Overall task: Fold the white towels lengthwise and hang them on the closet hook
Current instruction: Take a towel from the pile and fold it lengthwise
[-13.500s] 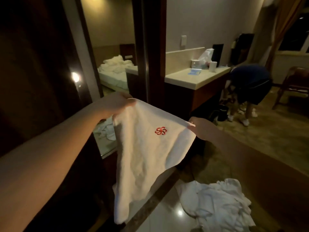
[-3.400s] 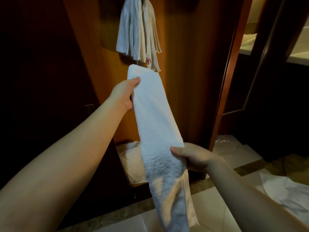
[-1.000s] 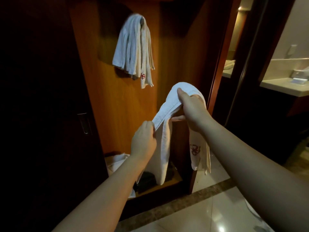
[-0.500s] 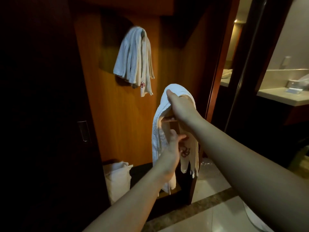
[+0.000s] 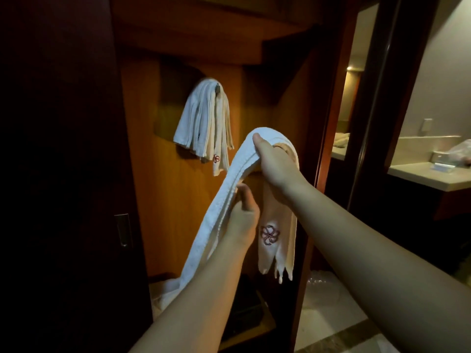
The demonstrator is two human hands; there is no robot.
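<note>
Head view: a long white towel [image 5: 224, 200], folded into a narrow strip of nubby terry w/ a ribbed edge, was draped over the right hand [image 5: 276, 164] in front of the open closet. It was gripped at the bend, thumb pressed on top, fingers curled under the fold. One end was hung down on the right, ending in ragged points and marked w/ a red flower emblem [image 5: 269, 234]. The other length was run down to the left toward the closet floor. That length was held by the left hand [image 5: 242, 212], fingers curled behind the cloth, thumb beside its edge.

A bundle of hung towels [image 5: 204, 121], white to cream, soft and pleated in narrow folds, was seen on a small dark hook [image 5: 218, 88] on the back wall, up and left of the held towel, apart from it. The wall was smooth orange-brown wood veneer [image 5: 168, 200]. A dark sliding door [image 5: 63, 174] w/ a recessed metal pull [image 5: 122, 230] was at left. At right, a pale glossy counter [image 5: 428, 174] and polished floor tile [image 5: 328, 314] were visible.
</note>
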